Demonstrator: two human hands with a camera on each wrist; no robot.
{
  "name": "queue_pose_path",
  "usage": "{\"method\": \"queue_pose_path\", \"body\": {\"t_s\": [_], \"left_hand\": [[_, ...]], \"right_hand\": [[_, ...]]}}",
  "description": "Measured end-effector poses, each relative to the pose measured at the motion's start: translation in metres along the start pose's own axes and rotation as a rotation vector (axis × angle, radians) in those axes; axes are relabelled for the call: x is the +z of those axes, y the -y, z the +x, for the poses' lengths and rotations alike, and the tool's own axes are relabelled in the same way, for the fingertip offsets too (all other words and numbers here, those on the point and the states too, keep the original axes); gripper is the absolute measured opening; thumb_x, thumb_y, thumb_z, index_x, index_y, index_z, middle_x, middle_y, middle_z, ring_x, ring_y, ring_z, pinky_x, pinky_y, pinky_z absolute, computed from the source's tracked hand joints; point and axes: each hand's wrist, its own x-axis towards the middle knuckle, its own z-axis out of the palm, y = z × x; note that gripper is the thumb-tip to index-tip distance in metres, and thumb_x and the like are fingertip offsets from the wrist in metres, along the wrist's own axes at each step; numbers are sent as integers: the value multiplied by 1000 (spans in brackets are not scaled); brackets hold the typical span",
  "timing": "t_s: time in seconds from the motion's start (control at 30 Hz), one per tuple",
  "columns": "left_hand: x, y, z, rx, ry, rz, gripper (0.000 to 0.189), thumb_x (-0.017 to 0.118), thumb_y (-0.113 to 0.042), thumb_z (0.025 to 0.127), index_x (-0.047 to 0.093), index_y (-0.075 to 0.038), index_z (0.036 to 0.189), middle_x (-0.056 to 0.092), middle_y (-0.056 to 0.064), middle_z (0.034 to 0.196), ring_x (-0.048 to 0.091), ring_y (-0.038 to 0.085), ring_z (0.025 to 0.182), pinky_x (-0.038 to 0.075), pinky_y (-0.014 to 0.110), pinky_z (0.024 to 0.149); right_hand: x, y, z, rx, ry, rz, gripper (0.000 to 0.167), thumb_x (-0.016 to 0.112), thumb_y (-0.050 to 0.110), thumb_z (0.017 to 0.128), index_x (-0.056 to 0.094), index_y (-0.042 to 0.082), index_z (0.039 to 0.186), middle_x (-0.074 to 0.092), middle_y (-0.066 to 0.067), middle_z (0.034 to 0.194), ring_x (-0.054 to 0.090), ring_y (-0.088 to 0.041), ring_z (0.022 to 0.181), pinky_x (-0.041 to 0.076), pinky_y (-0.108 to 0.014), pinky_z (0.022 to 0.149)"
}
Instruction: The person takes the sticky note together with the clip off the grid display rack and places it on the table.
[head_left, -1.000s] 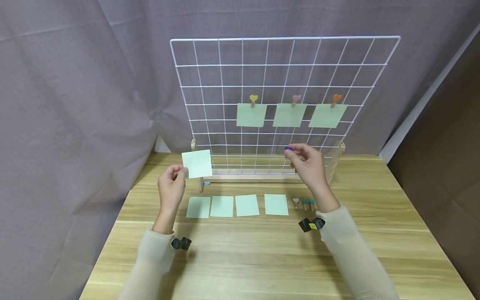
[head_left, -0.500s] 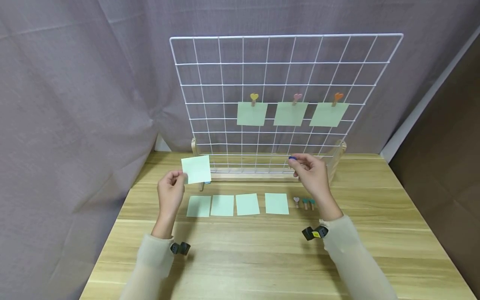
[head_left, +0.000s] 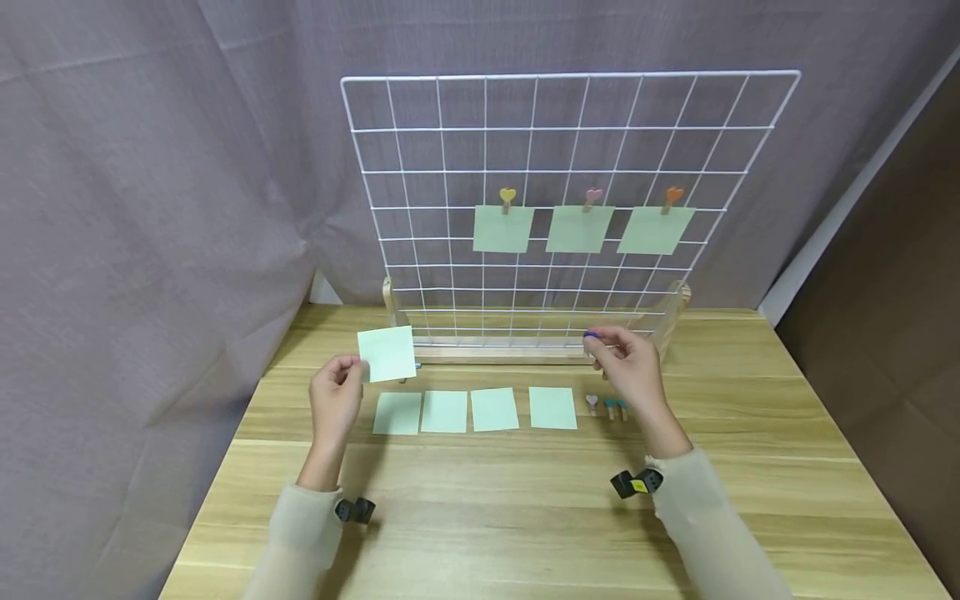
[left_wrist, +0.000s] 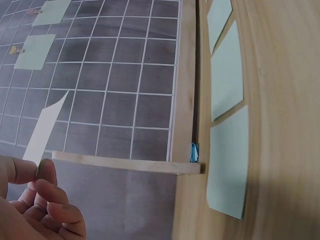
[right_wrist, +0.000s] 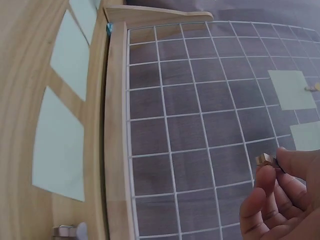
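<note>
My left hand [head_left: 336, 402] pinches a pale green sticky note [head_left: 387, 353] by its left edge, held up in front of the rack's left foot. In the left wrist view that note [left_wrist: 46, 129] is seen nearly edge-on between thumb and finger. My right hand [head_left: 634, 372] pinches a small wooden clothespin [right_wrist: 264, 160] with a blue top [head_left: 590, 335], near the rack's lower right. Behind both hands stands a white wire grid [head_left: 510, 127] on a wooden base. Three green notes hang on it, under a yellow heart clothespin [head_left: 507, 195], a pink one [head_left: 594, 196] and an orange one [head_left: 674, 196].
Several green notes [head_left: 494, 409] lie in a row on the wooden table [head_left: 480, 517]. Right of them lie a whitish heart clothespin [head_left: 592, 402] and two teal ones [head_left: 616, 406]. A small blue object [left_wrist: 194, 152] sits by the rack's left foot. A grey curtain [head_left: 187, 208] hangs behind.
Both hands have drawn down, nearer the person, away from the grid. The left hand still holds the note and the right hand still holds the blue clothespin. The hung notes are unchanged.
</note>
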Motion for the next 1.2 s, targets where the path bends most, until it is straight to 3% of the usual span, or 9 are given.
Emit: {"method": "queue_pose_path", "body": {"t_s": [0.17,0.33,0.5,0.67,0.97,1.2], "left_hand": [[-7,7,-4,-21,11,11,15,66,-7,99,73,7,102,61,-3,67,48,5,55,40,19,49],[-12,14,-7,-22,19,39,15,66,-7,99,74,6,101,61,0,68,49,6,56,39,20,50],[-18,20,-11,-42,29,55,17,65,-8,99,74,6,103,62,4,70,48,7,57,39,20,50],[-25,26,-13,-59,18,69,16,65,-6,99,73,7,101,61,6,70,46,6,55,36,20,48],[-30,30,-20,-86,62,79,16,65,-5,99,72,9,101,61,6,69,48,5,56,39,19,49],[-33,37,-26,-104,80,112,16,66,-6,99,72,9,102,63,5,72,51,7,59,43,20,53]], "right_hand": [[-3,-7,-8,31,5,-21,23,71,8,101,71,-11,115,73,-13,91,63,-3,72,55,-19,60],[-4,-16,-14,50,7,-6,23,72,7,101,71,-11,115,73,-19,94,66,-5,75,59,-24,65],[-4,-23,-22,93,9,-6,25,72,7,101,70,-12,117,75,-15,94,67,-3,75,59,-22,65],[-5,-29,-28,140,18,-15,27,73,11,101,70,-11,116,74,-21,96,67,-4,74,59,-22,64],[-11,-40,-39,171,19,-34,25,72,8,101,69,-13,115,74,-20,93,64,-6,66,56,-23,57],[-12,-49,-46,242,20,-18,27,71,10,102,68,-12,117,73,-9,90,67,-16,73,59,-27,62]]}}
